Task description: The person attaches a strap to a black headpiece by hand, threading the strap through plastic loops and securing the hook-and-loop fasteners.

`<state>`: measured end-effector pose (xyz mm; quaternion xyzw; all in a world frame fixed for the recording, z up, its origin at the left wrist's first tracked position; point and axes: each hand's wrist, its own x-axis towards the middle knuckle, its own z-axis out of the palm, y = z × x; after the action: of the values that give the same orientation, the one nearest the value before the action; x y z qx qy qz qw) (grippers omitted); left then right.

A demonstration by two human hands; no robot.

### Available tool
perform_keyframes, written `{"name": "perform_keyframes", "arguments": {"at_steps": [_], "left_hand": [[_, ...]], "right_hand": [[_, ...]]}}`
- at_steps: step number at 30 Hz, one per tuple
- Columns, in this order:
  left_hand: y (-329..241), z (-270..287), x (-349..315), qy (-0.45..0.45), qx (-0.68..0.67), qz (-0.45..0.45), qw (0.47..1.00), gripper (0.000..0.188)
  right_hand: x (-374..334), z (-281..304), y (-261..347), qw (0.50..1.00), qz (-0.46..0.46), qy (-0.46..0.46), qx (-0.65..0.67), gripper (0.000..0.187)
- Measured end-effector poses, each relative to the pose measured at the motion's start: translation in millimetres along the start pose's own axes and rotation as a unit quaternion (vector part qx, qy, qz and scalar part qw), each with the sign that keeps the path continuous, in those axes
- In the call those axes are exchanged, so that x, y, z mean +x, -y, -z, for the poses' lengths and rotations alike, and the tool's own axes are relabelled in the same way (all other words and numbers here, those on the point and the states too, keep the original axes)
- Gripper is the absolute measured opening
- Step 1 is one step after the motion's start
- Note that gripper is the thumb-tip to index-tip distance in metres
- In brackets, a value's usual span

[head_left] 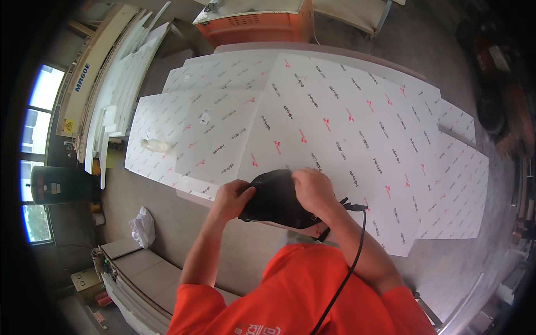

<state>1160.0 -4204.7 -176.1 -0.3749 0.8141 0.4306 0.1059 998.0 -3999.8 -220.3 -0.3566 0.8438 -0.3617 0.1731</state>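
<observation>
A soft black pouch [273,201] is held up in front of me, over the near edge of the stacked white sheets [329,151]. My left hand [230,200] grips its left side, thumb lying on the near face. At the upper right edge, the curled fingers of my right hand [312,190] pinch the same pouch. What is inside it cannot be seen. A black cable [357,245] with a connector runs from beside my right wrist down across my orange shirt.
On the sheets at left lie a pale bottle [155,146] and a small white piece [206,116]. An orange cabinet [254,28] stands beyond. Long white panels [125,78] lean at left. A white plastic bag [143,228] rests near low grey-topped boards [142,273].
</observation>
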Motion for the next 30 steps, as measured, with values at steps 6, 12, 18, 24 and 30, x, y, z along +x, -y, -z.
{"name": "perform_keyframes", "arguments": {"at_steps": [6,12,18,24,30], "left_hand": [[7,-8,-3,-0.083,-0.026,-0.068,0.994,0.033],[-27,-26,-44,-0.195,0.074,-0.371,0.905,0.024],[-56,-87,-71,-0.125,0.112,-0.451,0.877,0.025],[-87,-124,-57,-0.100,0.241,-0.441,0.859,0.019],[-88,-121,-50,-0.081,0.258,-0.455,0.848,0.011]], "right_hand": [[4,1,6,0.996,0.009,-0.091,-0.012,0.016],[-99,49,21,0.960,0.259,0.031,0.103,0.019],[-167,43,-26,0.985,-0.113,-0.031,0.128,0.024],[-136,54,-30,0.869,-0.349,-0.040,0.348,0.021],[-115,55,-39,0.827,-0.320,-0.077,0.455,0.022]]}}
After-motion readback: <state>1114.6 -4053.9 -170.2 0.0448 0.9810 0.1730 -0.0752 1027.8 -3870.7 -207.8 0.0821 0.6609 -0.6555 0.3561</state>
